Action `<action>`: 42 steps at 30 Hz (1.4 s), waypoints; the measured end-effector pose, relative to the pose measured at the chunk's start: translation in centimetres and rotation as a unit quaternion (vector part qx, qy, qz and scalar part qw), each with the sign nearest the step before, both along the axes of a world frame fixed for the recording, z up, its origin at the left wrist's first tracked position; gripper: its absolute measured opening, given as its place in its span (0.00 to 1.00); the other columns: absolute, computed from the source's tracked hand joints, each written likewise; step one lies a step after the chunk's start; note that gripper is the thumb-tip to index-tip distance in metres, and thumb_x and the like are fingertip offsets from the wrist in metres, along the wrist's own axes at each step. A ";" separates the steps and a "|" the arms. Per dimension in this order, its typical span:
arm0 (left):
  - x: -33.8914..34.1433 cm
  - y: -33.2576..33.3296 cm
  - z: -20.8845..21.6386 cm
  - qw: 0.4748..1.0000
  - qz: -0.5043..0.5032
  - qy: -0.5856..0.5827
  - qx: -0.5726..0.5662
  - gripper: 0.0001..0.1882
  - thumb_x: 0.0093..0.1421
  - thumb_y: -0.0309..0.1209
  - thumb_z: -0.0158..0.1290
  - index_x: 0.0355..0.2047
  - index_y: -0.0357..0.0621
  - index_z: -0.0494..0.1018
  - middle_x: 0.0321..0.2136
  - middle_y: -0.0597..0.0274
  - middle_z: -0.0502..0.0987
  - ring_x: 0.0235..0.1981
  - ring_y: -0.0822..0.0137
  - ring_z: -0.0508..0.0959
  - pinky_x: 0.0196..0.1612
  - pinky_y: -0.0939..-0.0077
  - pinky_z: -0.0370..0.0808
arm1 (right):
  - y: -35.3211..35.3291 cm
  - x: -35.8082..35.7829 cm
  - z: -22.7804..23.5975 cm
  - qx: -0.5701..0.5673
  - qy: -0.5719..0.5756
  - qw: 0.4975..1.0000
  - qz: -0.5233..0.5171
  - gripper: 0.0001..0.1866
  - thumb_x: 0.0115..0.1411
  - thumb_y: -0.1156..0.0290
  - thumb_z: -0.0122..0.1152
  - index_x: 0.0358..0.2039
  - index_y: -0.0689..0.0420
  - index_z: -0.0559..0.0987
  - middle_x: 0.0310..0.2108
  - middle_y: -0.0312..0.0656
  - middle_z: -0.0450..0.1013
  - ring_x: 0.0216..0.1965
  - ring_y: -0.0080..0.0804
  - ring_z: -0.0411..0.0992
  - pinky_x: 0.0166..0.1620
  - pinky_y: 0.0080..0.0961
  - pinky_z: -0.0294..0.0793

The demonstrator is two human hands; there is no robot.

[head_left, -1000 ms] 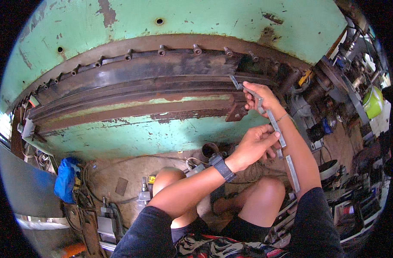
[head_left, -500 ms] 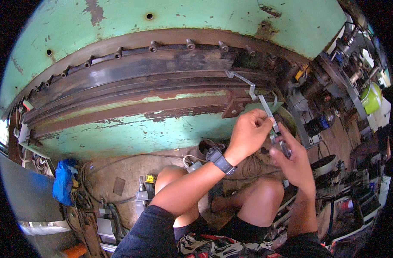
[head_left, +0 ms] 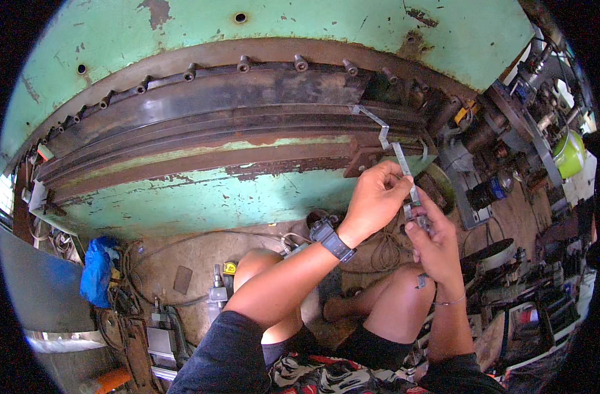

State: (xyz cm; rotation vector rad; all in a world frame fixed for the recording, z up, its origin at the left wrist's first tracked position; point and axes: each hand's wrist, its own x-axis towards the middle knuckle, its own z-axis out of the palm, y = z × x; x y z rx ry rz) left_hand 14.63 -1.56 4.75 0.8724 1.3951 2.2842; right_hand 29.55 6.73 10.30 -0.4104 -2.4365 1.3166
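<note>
A thin silvery metal strip with several bends [head_left: 383, 131] reaches from the edge of the dark machine bed down to my hands. My left hand [head_left: 377, 197], with a dark watch at its wrist, pinches the strip between thumb and fingertips. Just below and to the right, my right hand [head_left: 436, 243] has its fingers closed around the lower part, where a small silvery piece [head_left: 410, 211] shows between thumb and fingers; its kind is unclear. A small grey end [head_left: 421, 281] shows below that palm, by my knee; what it belongs to is hidden.
A green machine with worn paint [head_left: 247, 203] spans the front, with a row of bolts [head_left: 244, 64] above its bed. On the floor are a yellow tape measure [head_left: 229, 268], a blue cloth or bag [head_left: 99, 272] and cables. Metal parts crowd the right, near a lime-green container [head_left: 568, 154].
My right hand has shifted slightly left and down, its fingers closing more around the lower part. The round, dial-like shape seen there earlier is now mostly covered. The view has shifted slightly.
</note>
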 end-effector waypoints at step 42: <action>-0.5 -0.8 0.5 0.999 0.036 -0.006 -0.019 0.09 0.62 0.30 0.60 0.31 0.35 0.77 0.20 0.61 0.78 0.22 0.74 0.75 0.27 0.71 0.72 | -1.3 -0.6 0.5 0.025 -0.005 1.000 0.009 0.34 0.65 0.77 0.58 0.72 0.54 0.65 0.45 0.34 0.72 0.21 0.12 0.66 0.22 0.13 0.64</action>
